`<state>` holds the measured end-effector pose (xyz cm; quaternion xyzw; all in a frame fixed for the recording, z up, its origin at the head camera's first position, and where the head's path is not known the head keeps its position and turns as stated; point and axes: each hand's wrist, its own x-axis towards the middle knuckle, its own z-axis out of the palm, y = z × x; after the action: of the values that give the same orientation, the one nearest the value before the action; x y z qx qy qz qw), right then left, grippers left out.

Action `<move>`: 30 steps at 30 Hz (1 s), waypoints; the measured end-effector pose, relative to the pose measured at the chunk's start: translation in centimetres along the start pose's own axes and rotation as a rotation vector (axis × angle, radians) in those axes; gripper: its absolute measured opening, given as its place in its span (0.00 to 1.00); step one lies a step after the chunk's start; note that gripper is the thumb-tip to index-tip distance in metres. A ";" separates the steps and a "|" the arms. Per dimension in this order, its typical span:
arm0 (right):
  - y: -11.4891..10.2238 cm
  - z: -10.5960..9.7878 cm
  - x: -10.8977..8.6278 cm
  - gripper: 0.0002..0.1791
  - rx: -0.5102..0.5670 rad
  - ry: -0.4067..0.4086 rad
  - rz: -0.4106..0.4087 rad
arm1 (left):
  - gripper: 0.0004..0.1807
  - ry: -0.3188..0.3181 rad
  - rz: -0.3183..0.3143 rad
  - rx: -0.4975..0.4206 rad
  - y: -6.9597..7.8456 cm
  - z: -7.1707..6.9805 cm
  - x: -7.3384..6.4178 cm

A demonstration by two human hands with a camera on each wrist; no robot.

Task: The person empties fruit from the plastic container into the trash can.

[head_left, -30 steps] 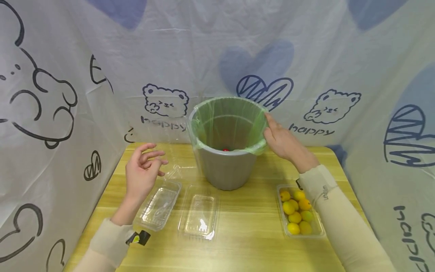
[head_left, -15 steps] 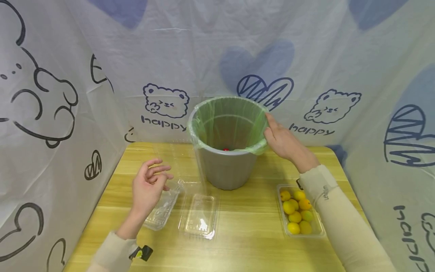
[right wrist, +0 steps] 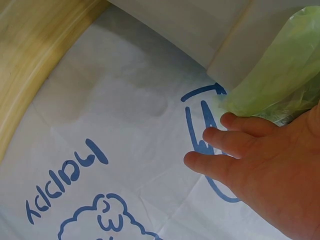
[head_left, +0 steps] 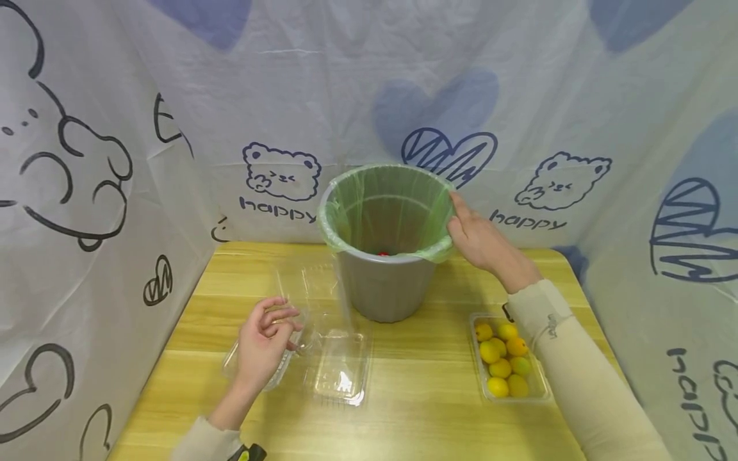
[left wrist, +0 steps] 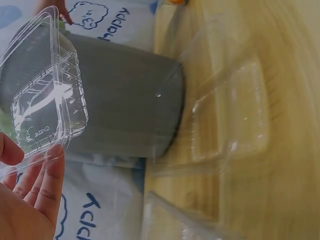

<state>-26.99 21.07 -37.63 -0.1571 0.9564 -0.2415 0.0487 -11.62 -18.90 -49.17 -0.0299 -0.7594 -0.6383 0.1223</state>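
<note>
In the left wrist view, the thumb and fingers of my left hand (left wrist: 32,195) pinch the edge of a clear plastic container (left wrist: 45,100). The head view shows that hand (head_left: 266,342) at the left of the table, the container hard to make out. My right hand (head_left: 475,234) touches the right rim of a grey trash bin (head_left: 387,291) lined with a green bag (head_left: 398,186). In the right wrist view its visible fingers (right wrist: 220,167) lie straight outside the bag; the thumb is hidden. A small red thing (head_left: 383,254) shows inside the bin.
A clear container (head_left: 340,368) lies in front of the bin. Another clear container (head_left: 277,374) sits partly behind the left hand. At right stands a clear box of yellow fruit (head_left: 500,368). A printed cloth (head_left: 369,109) surrounds the wooden table (head_left: 421,410).
My left hand has moved down and a little to the right, bringing the clear container with it. The right hand stays at the bin's rim.
</note>
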 end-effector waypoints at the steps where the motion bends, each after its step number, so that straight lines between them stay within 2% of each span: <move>1: 0.0 0.0 0.0 0.39 0.001 0.001 -0.001 | 0.22 -0.012 -0.002 0.001 -0.2 0.1 -0.1; 4: 0.0 0.0 0.0 0.39 0.003 0.001 0.000 | 0.23 -0.047 -0.018 -0.002 -0.7 0.7 -0.5; 10: -0.1 -0.1 0.0 0.39 0.002 0.002 0.000 | 0.25 -0.096 -0.134 -0.039 -1.6 2.4 -1.4; 13: -0.1 -0.1 0.0 0.39 0.003 0.007 0.000 | 0.26 -0.121 -0.166 -0.046 -1.8 3.3 -1.7; 19: -0.2 -0.2 0.0 0.39 0.001 0.003 0.003 | 0.26 -0.199 -0.180 -0.022 -2.1 4.6 -2.3; 25: -0.1 -0.1 0.1 0.39 -0.004 0.000 0.006 | 0.25 -0.268 -0.229 -0.024 -2.2 5.7 -2.4; 30: 0.0 0.0 0.1 0.39 -0.001 0.000 0.015 | 0.26 -0.332 -0.231 -0.015 -2.3 6.9 -2.5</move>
<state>-27.12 21.02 -37.58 -0.1499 0.9576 -0.2408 0.0506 -10.64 -12.33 -53.04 -0.0483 -0.7628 -0.6400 -0.0787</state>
